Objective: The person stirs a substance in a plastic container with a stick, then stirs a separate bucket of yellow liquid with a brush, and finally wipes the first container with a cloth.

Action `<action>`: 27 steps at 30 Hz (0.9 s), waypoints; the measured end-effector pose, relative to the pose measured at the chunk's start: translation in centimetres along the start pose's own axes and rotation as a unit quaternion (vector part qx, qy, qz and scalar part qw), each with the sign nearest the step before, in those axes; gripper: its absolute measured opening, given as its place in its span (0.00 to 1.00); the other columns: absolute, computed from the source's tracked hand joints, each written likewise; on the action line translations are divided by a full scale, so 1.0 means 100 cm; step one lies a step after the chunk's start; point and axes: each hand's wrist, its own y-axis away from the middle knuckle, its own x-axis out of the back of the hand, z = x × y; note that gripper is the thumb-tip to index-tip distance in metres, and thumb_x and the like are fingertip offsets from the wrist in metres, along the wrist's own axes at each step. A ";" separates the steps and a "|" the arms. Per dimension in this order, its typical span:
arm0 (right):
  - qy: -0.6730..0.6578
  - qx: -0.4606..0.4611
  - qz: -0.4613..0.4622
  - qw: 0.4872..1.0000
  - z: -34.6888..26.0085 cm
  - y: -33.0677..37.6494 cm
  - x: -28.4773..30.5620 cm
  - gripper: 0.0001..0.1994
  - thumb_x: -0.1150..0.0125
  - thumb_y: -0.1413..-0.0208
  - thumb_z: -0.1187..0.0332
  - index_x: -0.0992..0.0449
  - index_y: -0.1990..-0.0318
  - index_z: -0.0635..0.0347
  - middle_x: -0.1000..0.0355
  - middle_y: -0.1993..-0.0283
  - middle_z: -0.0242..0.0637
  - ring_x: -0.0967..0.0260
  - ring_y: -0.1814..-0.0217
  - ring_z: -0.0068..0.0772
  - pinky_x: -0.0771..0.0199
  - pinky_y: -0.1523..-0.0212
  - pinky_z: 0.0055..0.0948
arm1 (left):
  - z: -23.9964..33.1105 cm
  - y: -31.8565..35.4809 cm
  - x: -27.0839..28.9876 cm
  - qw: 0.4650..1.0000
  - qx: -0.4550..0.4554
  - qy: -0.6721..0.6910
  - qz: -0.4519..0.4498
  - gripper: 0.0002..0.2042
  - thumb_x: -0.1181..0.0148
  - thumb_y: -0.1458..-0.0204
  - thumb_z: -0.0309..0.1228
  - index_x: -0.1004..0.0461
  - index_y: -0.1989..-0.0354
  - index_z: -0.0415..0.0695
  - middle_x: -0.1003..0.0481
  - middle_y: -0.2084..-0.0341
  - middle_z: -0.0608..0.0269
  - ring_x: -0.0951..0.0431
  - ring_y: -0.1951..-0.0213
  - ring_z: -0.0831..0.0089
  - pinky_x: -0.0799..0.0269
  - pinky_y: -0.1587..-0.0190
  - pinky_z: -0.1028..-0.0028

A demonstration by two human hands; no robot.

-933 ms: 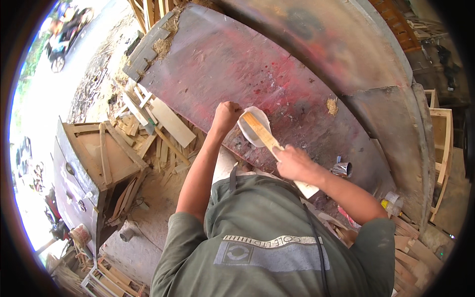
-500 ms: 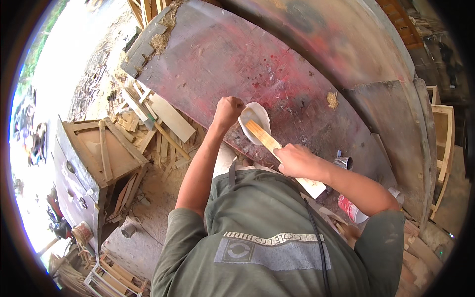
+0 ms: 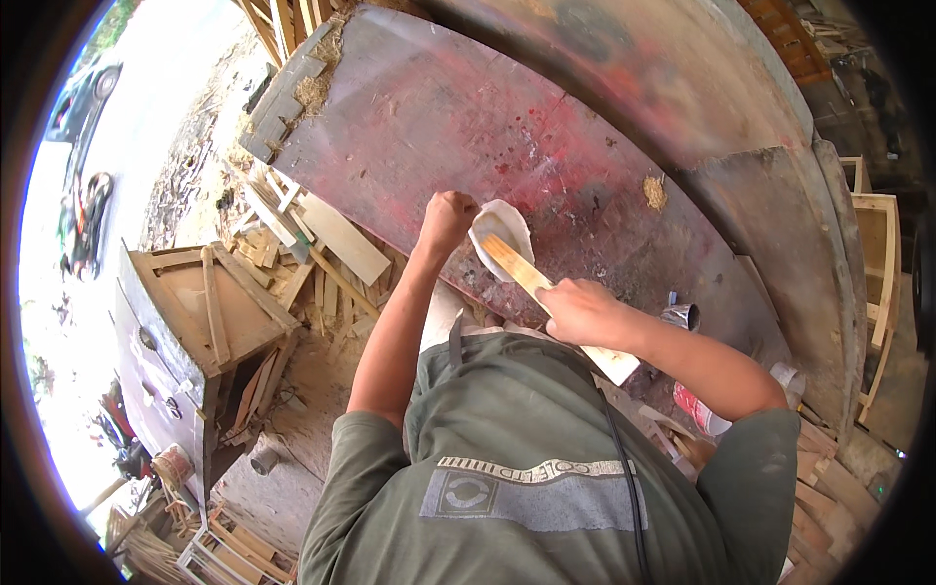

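White bowl [image 3: 502,244] pinched at its rim by curled left hand [image 3: 447,219] fingers, resting on red-stained worktop [image 3: 419,127]. Wooden stick [image 3: 531,283] dipped in, gripped by closed right hand [image 3: 580,312]. Beyond the right knuckles, small metal cup [image 3: 681,316] (contents unclear).

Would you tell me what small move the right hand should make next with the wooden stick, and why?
Probably draw the wooden stick around inside the white bowl: its tip already rests in the bowl, the right hand grips it, and the left hand steadies the rim.
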 end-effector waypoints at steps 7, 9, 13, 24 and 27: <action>0.030 -0.005 0.049 0.998 -0.001 -0.008 -0.015 0.14 0.44 0.52 0.73 0.24 0.58 0.71 0.23 0.67 0.58 0.21 0.61 0.58 0.19 0.59 0.50 | 0.001 -0.005 0.001 1.000 0.013 -0.001 0.015 0.06 0.38 0.55 0.26 0.17 0.70 0.38 0.21 0.74 0.44 0.18 0.69 0.51 0.22 0.63 0.60; 0.047 -0.017 0.069 0.996 -0.004 -0.012 -0.021 0.12 0.44 0.51 0.74 0.23 0.60 0.70 0.22 0.66 0.57 0.21 0.61 0.57 0.19 0.59 0.50 | 0.002 -0.007 0.004 1.000 0.014 -0.013 0.011 0.06 0.38 0.55 0.26 0.17 0.70 0.39 0.21 0.74 0.45 0.18 0.69 0.51 0.21 0.63 0.60; 0.011 0.006 0.061 0.998 -0.006 -0.011 -0.001 0.11 0.41 0.51 0.73 0.22 0.60 0.70 0.22 0.66 0.56 0.20 0.61 0.56 0.19 0.60 0.50 | -0.002 -0.003 0.006 1.000 0.010 -0.020 0.003 0.07 0.37 0.54 0.27 0.17 0.69 0.38 0.21 0.74 0.46 0.18 0.70 0.52 0.22 0.64 0.63; 0.008 0.014 0.041 0.999 -0.008 -0.002 -0.012 0.12 0.39 0.53 0.70 0.22 0.63 0.70 0.22 0.66 0.57 0.21 0.61 0.57 0.19 0.60 0.50 | -0.004 -0.009 -0.005 1.000 -0.008 -0.020 0.017 0.06 0.39 0.55 0.27 0.17 0.71 0.39 0.21 0.73 0.46 0.18 0.70 0.51 0.21 0.64 0.60; 0.009 -0.027 0.079 0.996 -0.007 -0.014 -0.019 0.12 0.40 0.52 0.70 0.22 0.62 0.69 0.22 0.66 0.57 0.21 0.60 0.59 0.20 0.59 0.50 | -0.006 -0.006 -0.004 0.999 -0.012 -0.025 0.025 0.07 0.39 0.55 0.27 0.17 0.71 0.39 0.21 0.73 0.46 0.18 0.70 0.50 0.21 0.64 0.59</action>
